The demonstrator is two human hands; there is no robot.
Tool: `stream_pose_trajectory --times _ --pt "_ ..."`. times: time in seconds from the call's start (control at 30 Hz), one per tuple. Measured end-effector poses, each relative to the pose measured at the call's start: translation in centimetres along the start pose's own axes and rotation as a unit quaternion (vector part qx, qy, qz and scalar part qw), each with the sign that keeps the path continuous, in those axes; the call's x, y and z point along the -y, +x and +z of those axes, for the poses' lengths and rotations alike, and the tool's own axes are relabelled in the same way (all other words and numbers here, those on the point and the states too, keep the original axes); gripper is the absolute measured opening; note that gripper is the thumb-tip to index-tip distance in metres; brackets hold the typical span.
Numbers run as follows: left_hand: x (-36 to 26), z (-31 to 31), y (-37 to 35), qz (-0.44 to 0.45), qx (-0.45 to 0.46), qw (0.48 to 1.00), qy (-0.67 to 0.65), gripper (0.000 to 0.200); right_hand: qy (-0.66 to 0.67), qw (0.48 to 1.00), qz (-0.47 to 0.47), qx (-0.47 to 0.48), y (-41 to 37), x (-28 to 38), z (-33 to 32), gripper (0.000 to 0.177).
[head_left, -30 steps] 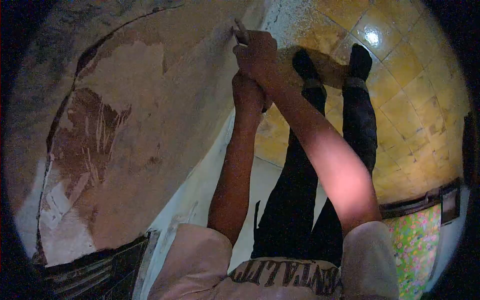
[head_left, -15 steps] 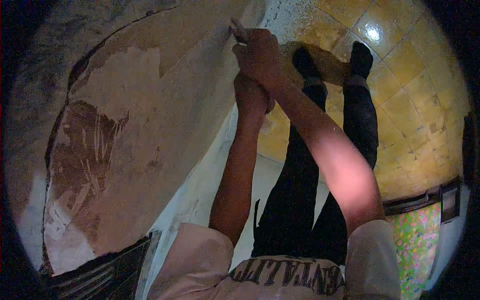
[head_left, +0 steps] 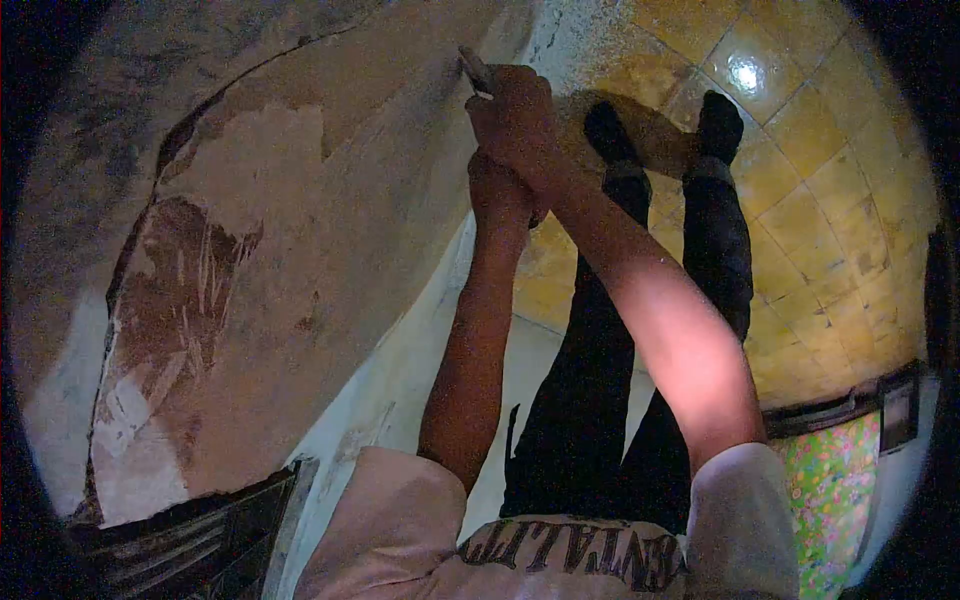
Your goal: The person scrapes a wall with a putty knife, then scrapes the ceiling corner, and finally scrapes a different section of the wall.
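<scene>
My right hand is closed round a narrow scraper-like tool, whose thin end points up and left beside the wall. Its exact kind is too dark to make out, and my fist covers the rest. Just below, my left hand is closed too, pressed against the underside of my right hand and wrist. What its fingers hold is hidden. Large brown, worn patches and a scratched darker patch mark the wall on the left.
Yellow floor tiles with a wet-looking shine lie around my dark-socked feet. Pale specks lie along the wall's foot. A dark slatted panel stands at lower left, and a flowered green cloth hangs at lower right.
The view has shifted slightly, so the wall's features sit a little to the right. Both hands keep the same hold, and the tool end appears slightly lower.
</scene>
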State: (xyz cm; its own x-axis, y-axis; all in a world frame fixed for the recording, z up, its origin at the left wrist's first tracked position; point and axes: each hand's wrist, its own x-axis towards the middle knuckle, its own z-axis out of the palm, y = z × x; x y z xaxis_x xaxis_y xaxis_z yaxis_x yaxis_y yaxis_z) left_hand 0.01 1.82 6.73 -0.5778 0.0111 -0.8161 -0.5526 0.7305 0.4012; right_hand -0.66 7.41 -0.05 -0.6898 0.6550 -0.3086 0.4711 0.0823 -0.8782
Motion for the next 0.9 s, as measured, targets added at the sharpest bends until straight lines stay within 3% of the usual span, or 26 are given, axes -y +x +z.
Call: stream_pose_trajectory --times 0.07,0.13,0.2,0.27,0.37,0.47,0.53,0.57,0.6,0.67,0.77,0.9 --pt "-1.2 -0.5 -0.5 -0.046 -0.004 0.997 -0.056 0.027 -0.005 1.0 0.001 -0.005 0.0 1.2 -0.8 0.041" --pt "-0.2 -1.0 1.7 0.037 0.009 0.996 0.079 0.027 0.005 0.999 -0.028 -0.022 0.9 0.2 -0.1 0.038" --pt "1.1 -1.1 2.1 0.027 0.008 0.998 0.053 0.027 -0.011 1.0 -0.003 -0.001 0.8 -0.6 0.3 0.033" --pt "-1.2 0.2 0.8 -0.057 -0.015 0.987 -0.148 0.027 -0.053 0.996 0.054 0.052 1.8 -0.4 0.1 0.027" --pt "-1.2 -0.1 -0.7 -0.038 -0.022 0.998 -0.038 0.026 0.016 0.996 -0.04 -0.074 -0.2 0.7 -0.5 0.02" --pt "-1.2 -0.2 -0.8 -0.065 -0.03 0.988 -0.137 0.026 0.018 0.997 0.048 0.058 0.2 0.8 -0.5 0.022" --pt "5.0 -1.0 3.6 0.115 -0.007 0.993 0.005 0.026 0.03 0.99 0.098 0.092 0.7 1.1 -1.2 0.023" --pt "5.6 -1.1 4.0 0.126 -0.009 0.992 0.013 0.027 0.035 0.986 0.122 0.109 0.9 1.2 -1.6 0.025" --pt "6.1 -1.1 4.4 0.137 -0.012 0.99 0.02 0.027 0.04 0.994 0.08 0.064 0.6 1.0 -1.2 0.026" --pt "2.1 -0.6 1.5 0.019 -0.028 0.997 -0.064 0.026 0.048 0.999 -0.005 -0.024 -0.1 0.5 -0.3 0.028" --pt "-2.1 -0.4 -0.9 -0.091 -0.007 0.992 -0.083 0.025 0.015 1.0 -0.002 -0.025 -0.1 1.0 -0.4 0.031" --pt "-0.1 -0.3 0.2 -0.054 0.002 0.996 -0.064 0.023 -0.016 0.998 0.046 0.032 0.6 0.7 -0.7 0.032"
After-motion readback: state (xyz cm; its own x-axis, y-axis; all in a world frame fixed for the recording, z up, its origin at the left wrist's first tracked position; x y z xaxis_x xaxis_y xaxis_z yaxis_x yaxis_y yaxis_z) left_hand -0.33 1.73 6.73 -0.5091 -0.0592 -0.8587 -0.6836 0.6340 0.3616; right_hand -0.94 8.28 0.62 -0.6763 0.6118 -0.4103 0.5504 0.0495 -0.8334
